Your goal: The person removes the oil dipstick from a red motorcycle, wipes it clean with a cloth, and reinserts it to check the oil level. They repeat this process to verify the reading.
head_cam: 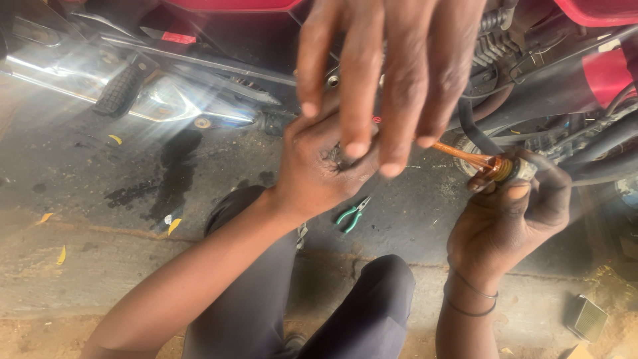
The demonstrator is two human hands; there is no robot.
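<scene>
- Nearest the camera, the person crouches over a grey concrete floor (100,266), knees in dark trousers at the bottom of the view.
- The right hand (508,223) rises from the lower right with two thin dark bands round the wrist. Its thumb and fingers are closed around a small round brass-coloured fitting (508,170) at the fingertips.
- A translucent amber tube (465,155) comes out of that fitting, just beyond the grip. Its long axis runs up and to the left, away from the right hand, toward the middle of the view, where its far end is hidden behind fingers.
- The left hand (319,166) comes in from the lower left and is curled near the centre. Whether it grips anything cannot be told, since another hand covers it.
- That other person's hand (389,73) reaches down from the top edge, fingers spread and pointing downward, resting over the left hand.
- Small green-handled pliers (353,214) lie on the floor between the two wrists.
- Farthest away stands a red motorcycle (598,73), with a shiny chrome exhaust (80,80) at upper left and dark hoses at right.
</scene>
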